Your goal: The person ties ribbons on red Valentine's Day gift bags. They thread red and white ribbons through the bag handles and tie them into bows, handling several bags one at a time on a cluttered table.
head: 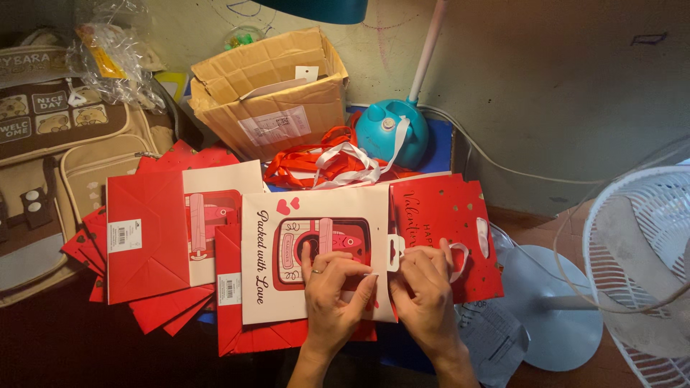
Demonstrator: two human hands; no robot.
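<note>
I am pressing my left hand (332,276) flat on the cream gift bag (316,255); my right hand (425,280) is pinching its white ribbon handle (460,259).

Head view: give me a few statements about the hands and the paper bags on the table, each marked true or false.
1. Both hands rest on the cream gift bag. True: left hand, right hand.
2. The cardboard box is sealed shut. False: its flaps stand open.
3. A flattened red bag lies left of the cream one. True.
4. The ribbons lie inside the box. False: they lie heaped on the table in front of it.
5. A white fan stands at the right. True.
</note>
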